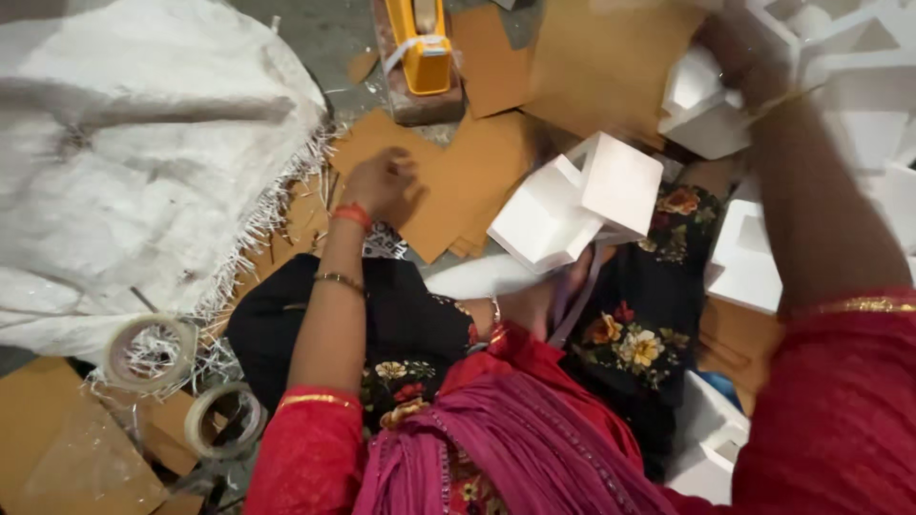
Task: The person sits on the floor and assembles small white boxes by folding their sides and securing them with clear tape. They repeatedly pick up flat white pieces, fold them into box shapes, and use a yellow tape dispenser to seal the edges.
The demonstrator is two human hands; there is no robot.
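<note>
From the head camera, the person sits on the floor and looks down past a red sleeve and a pink scarf. The left arm stretches forward, bangles at the wrist, and the left hand (382,181) lies knuckles up on a stack of brown cardboard sheets (468,181) spread on the floor ahead; its fingers curl down onto the top sheet, close together. The right arm reaches far to the right, and the right hand (739,62) sits blurred among white foam blocks (863,57) at the far right corner; how its fingers are set I cannot tell. A white foam corner piece (572,205) rests on the lap between the arms. A yellow tape dispenser (420,43) stands just beyond the cardboard. A white woven sack (134,153) fills the left side, and near it, closer in, lie two tape rolls (148,353).
</note>
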